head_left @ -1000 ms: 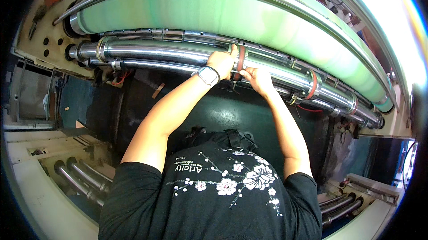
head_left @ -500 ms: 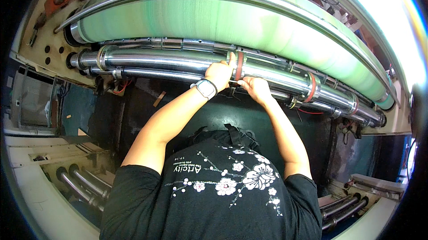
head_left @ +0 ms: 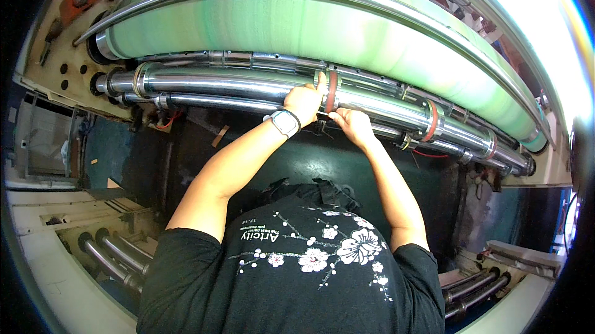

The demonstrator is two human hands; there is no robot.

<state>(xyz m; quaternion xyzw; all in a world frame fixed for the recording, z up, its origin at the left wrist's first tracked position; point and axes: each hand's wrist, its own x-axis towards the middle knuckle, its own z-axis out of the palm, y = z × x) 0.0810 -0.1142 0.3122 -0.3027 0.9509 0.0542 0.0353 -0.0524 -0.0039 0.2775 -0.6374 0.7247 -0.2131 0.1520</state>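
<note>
- Head view: the left hand (head_left: 302,104) rests on a polished steel roller (head_left: 235,83), one digit stretched up along the near side of a red-brown ring (head_left: 333,89). Its other fingers curl out of sight, so I cannot tell whether they press together.
- The right hand (head_left: 355,125) is just below and right of that ring, thumb and fingers pinching a thin metal rod (head_left: 323,114), which extends left from the pinch toward the left hand.
- The ring goes around the roller, between the left fingers and the right fingers, slightly above the latter.
- Right of both sets of fingers, a second red ring (head_left: 431,120) circles the same roller.
- Above the fingers, a broad pale-green cylinder (head_left: 248,27) spans the machine.
- Below and left of the left fingers, a watch (head_left: 285,123) sits on the wrist.
- Well below-left of the fingers is a small tan strip (head_left: 219,136).
</note>
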